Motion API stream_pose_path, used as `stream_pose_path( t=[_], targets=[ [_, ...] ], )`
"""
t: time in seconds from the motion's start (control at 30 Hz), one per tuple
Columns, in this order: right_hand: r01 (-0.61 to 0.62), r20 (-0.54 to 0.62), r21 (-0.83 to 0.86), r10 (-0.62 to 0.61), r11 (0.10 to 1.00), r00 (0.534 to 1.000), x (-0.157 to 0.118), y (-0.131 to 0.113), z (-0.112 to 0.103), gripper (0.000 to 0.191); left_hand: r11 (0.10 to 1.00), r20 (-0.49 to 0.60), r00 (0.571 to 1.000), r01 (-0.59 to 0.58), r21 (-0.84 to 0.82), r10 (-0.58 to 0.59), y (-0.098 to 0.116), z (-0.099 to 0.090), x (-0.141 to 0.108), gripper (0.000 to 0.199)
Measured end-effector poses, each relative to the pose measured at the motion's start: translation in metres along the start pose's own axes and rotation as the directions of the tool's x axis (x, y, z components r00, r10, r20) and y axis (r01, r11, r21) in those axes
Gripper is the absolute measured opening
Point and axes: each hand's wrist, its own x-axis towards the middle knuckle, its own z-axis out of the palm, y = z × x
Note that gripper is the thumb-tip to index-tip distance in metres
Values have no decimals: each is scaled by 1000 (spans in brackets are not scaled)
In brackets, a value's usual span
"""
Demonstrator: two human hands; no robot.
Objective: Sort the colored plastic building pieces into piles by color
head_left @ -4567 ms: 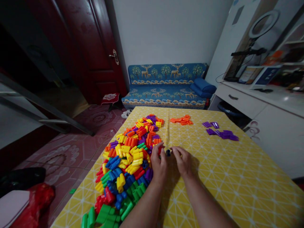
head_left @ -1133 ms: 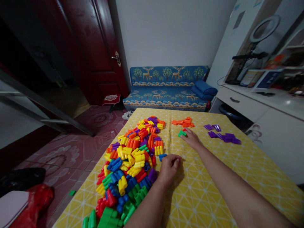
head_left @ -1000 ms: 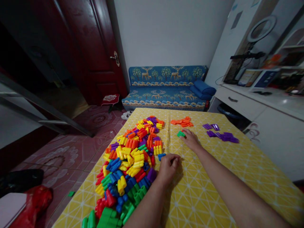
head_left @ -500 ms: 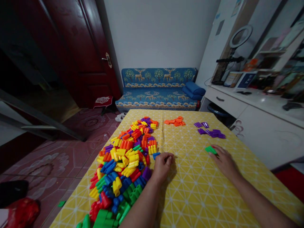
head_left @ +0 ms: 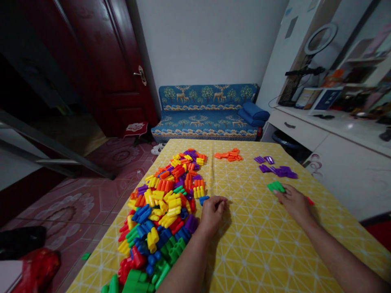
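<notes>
Because the right hand [head_left: 295,203] clamps the ribbed green plastic block [head_left: 276,186] by its near edge, the far side projects ahead, while the left hand [head_left: 211,215] curls beside multicoloured plastic blocks [head_left: 174,203], its contents indeterminable.

Room: plain pale wall [head_left: 201,44], dark red panel door [head_left: 104,61] at left with metal handle, dark opening beyond it. Floor [head_left: 73,199]: reddish patterned tiles. Blue sofa [head_left: 207,118] with deer-and-tree print against wall, small red-topped stool [head_left: 135,129] beside it. White cabinet [head_left: 345,150] at right, ring light [head_left: 320,38] above. Light dim, cool. Foreground: table [head_left: 253,244], yellow geometric cloth.
</notes>
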Motion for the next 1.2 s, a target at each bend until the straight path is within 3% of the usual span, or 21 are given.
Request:
stream_pose_path(
  t=[0.1, 0.2, 0.37, 0.47, 0.57, 0.67, 0.73, 0.8, 0.87, 1.07, 1.2],
  targets=[
    [-164, 108, 199, 145, 966, 984, 22, -9, 21, 38, 1000, 1, 1000, -8, -2, 8, -1, 0, 0, 22],
    [-262, 217, 173, 222, 950, 950, 36, -28, 37, 30, 1000, 4, 1000, -7, -6, 7, -2, 0, 0, 23],
    [-308, 428, 145, 221, 940, 876, 38, -68, 71, 27, 1000, 12, 1000, -8, -13, 8, -5, 1, 0, 23],
    [-298, 445, 129, 213, 946, 870, 38, -81, 96, 29, 1000, 12, 1000, -9, -9, 9, -4, 1, 0, 22],
    [-273, 375, 113, 213, 955, 902, 38, -85, 113, 41, 1000, 9, 1000, -6, 1, 6, 0, 0, 0, 23],
    [-163, 215, 56, 148, 985, 965, 34, -86, 119, 59, 1000, 10, 1000, -1, 3, 0, 4, -1, 0, 24],
    [3, 131, -58, 4, 998, 991, 29, -88, 120, 64, 1000, 9, 1000, -6, 4, 6, 5, -1, 1, 24],
    [181, 150, -178, -155, 967, 976, 23, -93, 120, 56, 1000, 10, 1000, -20, 11, 20, 4, -1, 1, 24],
    [291, 235, -217, -239, 932, 942, 16, -102, 119, 44, 1000, -8, 1000, -27, 1, 27, 2, -1, 1, 23],
    [392, 389, -146, -312, 908, 867, -18, -116, 103, 32, 997, -97, 995, -6, -74, -1, 1, -2, 1, 25],
    [363, 254, -332, -288, 871, 923, -39, -98, 82, 28, 998, -109, 994, 10, -66, -17, 2, -2, 1, 26]
  ],
)
